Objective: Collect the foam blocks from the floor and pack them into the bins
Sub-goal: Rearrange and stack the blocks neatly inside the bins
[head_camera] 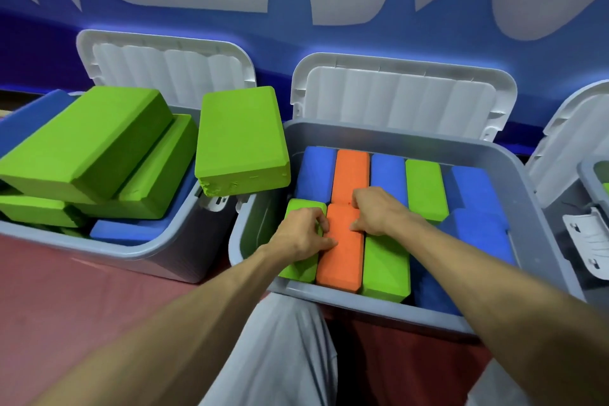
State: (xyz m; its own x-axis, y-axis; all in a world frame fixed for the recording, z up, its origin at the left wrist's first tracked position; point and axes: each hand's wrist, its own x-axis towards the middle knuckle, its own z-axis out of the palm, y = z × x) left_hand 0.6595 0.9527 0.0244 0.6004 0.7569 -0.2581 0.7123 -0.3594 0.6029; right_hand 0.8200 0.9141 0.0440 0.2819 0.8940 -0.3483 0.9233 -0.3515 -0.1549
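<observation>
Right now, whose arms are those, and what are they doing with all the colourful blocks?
Those are a person's own arms. The camera sits on their head and looks down, so you see what they see. The left hand and right hand curl their fingers on the near orange block. It stands in the middle bin between green blocks, with blue blocks beside them. The left bin is piled high too. One loose green block rests where the two bins meet. White lids stand open behind.
</observation>
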